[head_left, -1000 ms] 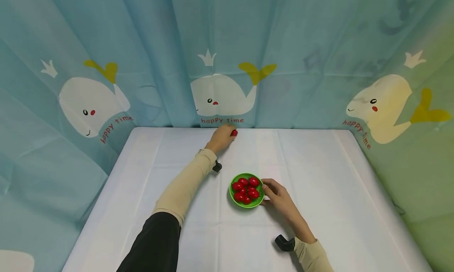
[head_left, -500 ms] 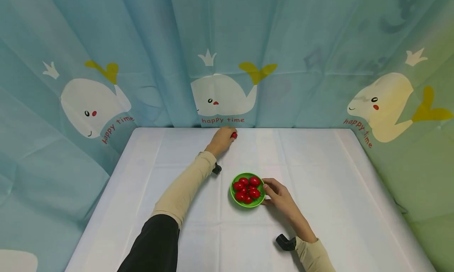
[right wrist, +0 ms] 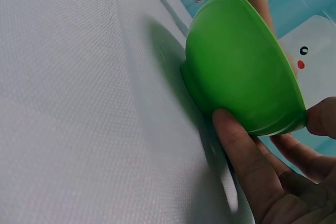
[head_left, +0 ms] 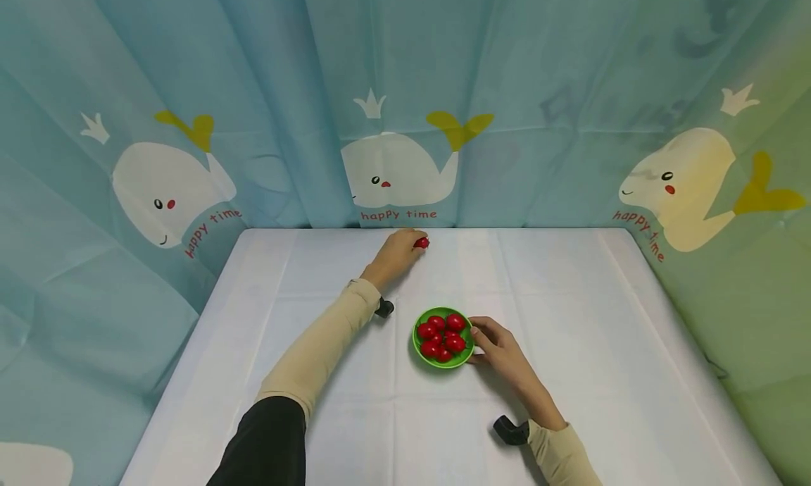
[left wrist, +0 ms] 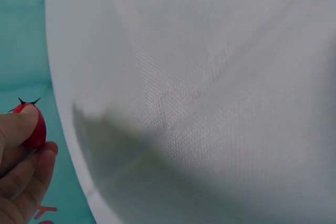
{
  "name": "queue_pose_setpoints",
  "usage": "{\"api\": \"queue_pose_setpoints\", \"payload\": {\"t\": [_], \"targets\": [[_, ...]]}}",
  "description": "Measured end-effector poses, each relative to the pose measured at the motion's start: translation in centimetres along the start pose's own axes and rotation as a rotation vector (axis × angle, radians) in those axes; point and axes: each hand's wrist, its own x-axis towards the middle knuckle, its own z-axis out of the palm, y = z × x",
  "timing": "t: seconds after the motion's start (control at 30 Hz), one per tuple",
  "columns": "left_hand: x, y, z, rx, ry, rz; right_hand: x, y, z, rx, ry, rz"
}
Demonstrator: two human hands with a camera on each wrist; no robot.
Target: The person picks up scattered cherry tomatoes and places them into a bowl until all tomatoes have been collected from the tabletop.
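My left hand (head_left: 395, 255) pinches a red cherry tomato (head_left: 422, 243) near the far edge of the table. In the left wrist view the tomato (left wrist: 35, 129) shows its green leafy top, held between thumb and fingers. At the table's middle, my right hand (head_left: 500, 349) holds a small green bowl (head_left: 415, 345) by its right side. Several red cherry tomatoes (head_left: 434, 331) lie inside it. From the right wrist camera, the thumb is at the rim of the bowl (right wrist: 236, 61) and the fingers reach under its side; its contents are hidden there.
A white cloth covers the table (head_left: 570, 296). Blue curtain (head_left: 538, 84) with printed whales hangs directly behind the far edge and round both sides. Black wrist cameras stick out at the left cuff (head_left: 364, 292) and the right cuff (head_left: 554, 447).
My left hand, with the tomato, has come slightly back from the far edge and a little to the right. The right hand stays at the bowl, almost still.
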Motion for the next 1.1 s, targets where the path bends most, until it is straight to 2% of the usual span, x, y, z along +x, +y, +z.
{"api": "queue_pose_setpoints", "payload": {"t": [0.13,0.23,0.4,0.67,0.87,1.1], "targets": [[-0.8,0.5,-0.5,-0.013,0.025,0.013,0.0,0.0,0.1,-0.006,-0.007,-0.004],[-1.6,1.2,-1.0,-0.027,0.057,0.047,0.0,-0.1,0.2,-0.005,0.003,-0.001],[-3.6,2.5,-1.8,-0.090,0.114,0.103,0.0,-0.1,0.3,-0.007,0.012,-0.005],[-6.9,4.7,-2.5,-0.156,0.157,0.213,-0.1,-0.3,0.4,-0.026,0.034,0.007],[-9.4,6.3,-2.7,-0.237,0.146,0.299,-0.3,-0.2,0.6,-0.026,0.050,0.027],[-12.3,7.6,-2.4,-0.276,0.121,0.386,-0.3,-0.2,0.7,-0.021,0.051,0.026]]}}
